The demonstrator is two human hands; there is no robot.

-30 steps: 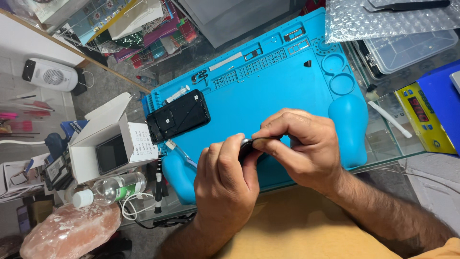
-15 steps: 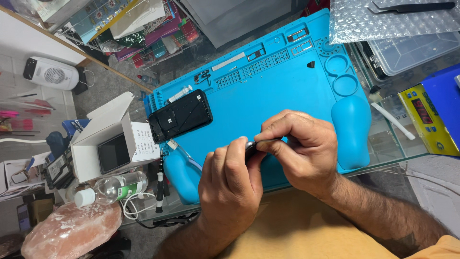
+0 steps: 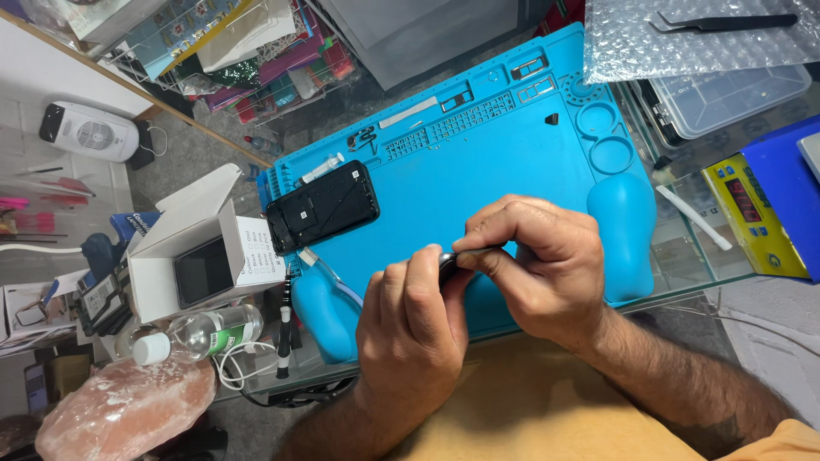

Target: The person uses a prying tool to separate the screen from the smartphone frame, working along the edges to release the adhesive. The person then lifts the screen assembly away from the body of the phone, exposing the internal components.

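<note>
My left hand and my right hand meet over the near edge of a blue silicone work mat. Together they pinch a small dark part; most of it is hidden by my fingers. My right fingers also hold a thin dark tool against it. An opened black phone body lies on the mat's left side, apart from both hands. A thin white-tipped tool lies on the mat just left of my left hand.
A white open box with a dark screen inside stands left of the mat. A clear bottle, a white cable and a pink salt rock lie near left. Bubble wrap with black tweezers, a clear tray and a yellow device sit at right.
Both hands have stayed locked on the small part, shifting only slightly. The view has drifted a little. Nothing else has moved.
</note>
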